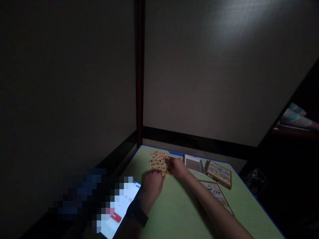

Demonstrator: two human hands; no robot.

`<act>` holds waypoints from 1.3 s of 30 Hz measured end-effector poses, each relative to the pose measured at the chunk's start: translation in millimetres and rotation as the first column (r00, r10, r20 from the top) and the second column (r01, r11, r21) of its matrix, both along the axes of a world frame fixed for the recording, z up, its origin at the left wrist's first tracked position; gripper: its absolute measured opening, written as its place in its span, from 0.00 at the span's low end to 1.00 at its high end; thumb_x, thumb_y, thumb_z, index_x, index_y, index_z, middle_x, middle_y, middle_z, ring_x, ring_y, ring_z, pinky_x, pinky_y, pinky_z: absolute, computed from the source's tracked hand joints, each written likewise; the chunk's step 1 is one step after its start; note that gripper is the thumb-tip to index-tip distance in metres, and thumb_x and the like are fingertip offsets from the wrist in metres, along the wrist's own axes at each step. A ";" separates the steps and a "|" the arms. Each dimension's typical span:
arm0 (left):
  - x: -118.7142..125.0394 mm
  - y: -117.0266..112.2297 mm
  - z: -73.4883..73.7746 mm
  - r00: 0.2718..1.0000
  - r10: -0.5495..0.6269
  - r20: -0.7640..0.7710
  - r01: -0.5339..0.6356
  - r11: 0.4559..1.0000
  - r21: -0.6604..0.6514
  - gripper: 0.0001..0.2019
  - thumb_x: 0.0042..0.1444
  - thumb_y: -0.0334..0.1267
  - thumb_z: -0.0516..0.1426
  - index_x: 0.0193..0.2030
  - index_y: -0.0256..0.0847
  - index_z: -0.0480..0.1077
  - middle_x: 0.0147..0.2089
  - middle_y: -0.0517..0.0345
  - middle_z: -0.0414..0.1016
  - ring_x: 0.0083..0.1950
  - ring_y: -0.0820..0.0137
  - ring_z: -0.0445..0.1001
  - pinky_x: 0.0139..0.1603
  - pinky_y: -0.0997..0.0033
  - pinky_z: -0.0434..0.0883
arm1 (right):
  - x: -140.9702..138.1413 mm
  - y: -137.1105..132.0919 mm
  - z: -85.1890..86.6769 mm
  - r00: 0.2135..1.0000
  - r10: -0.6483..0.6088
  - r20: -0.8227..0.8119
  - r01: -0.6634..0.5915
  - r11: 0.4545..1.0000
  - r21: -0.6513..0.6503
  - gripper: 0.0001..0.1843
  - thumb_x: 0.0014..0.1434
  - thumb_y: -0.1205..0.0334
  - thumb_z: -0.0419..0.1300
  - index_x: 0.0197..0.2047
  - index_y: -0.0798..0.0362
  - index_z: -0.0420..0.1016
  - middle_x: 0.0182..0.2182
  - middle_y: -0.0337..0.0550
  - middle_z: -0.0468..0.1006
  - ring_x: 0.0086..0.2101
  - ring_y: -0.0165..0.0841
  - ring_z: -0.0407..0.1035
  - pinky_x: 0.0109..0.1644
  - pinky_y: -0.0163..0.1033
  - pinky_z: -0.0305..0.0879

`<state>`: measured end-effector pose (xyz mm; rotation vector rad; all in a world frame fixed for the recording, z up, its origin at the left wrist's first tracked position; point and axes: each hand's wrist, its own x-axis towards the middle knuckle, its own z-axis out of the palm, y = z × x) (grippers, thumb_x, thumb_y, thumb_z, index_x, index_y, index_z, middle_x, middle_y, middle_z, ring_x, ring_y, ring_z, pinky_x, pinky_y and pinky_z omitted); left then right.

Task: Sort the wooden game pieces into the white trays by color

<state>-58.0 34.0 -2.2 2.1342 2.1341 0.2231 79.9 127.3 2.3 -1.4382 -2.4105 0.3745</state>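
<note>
A cluster of round, pale wooden xiangqi pieces [157, 162] with red and dark characters lies packed together near the table's far left corner. My left hand [154, 182] is at the cluster's near edge, its fingers curled down against the pieces; whatever is under the fingertips is hidden. From the right, my right hand [177, 167] reaches the cluster with fingers bent and closed at its right edge, where they seem to pinch a piece. A dark band circles my left wrist.
Right of the pieces stand an open shallow box [195, 165] and a printed box [219, 173]. Another printed panel [215, 194] lies partly under my right forearm. A lit phone [122, 207] is at the left. Walls border the green table [174, 212] behind and left.
</note>
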 end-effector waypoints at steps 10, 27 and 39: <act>-1.2 1.0 -4.2 1.000 -0.007 0.008 0.006 1.000 0.021 0.14 0.67 0.38 0.51 0.47 0.36 0.76 0.45 0.42 0.80 0.46 0.59 0.80 0.42 0.66 0.72 | -5.0 6.7 -3.1 1.000 0.022 0.015 -0.023 1.000 0.014 0.13 0.49 0.80 0.56 0.33 0.56 0.76 0.31 0.45 0.80 0.33 0.32 0.69 0.35 0.32 0.54; -1.3 2.7 -6.1 1.000 -0.006 -0.002 0.006 1.000 0.016 0.15 0.67 0.36 0.49 0.47 0.36 0.76 0.45 0.42 0.80 0.46 0.60 0.80 0.43 0.65 0.73 | 5.0 3.3 1.9 0.998 0.061 -0.033 -0.059 0.997 0.039 0.12 0.45 0.79 0.58 0.30 0.56 0.77 0.28 0.43 0.79 0.30 0.32 0.69 0.33 0.32 0.55; -3.2 1.9 -1.0 0.999 -0.022 -0.035 0.022 1.000 0.013 0.15 0.67 0.37 0.49 0.49 0.36 0.75 0.47 0.42 0.80 0.47 0.61 0.80 0.44 0.67 0.73 | 153.5 -91.2 3.2 0.984 0.035 -0.176 -0.030 0.999 0.031 0.19 0.58 0.51 0.61 0.48 0.52 0.80 0.52 0.55 0.78 0.53 0.47 0.71 0.58 0.50 0.64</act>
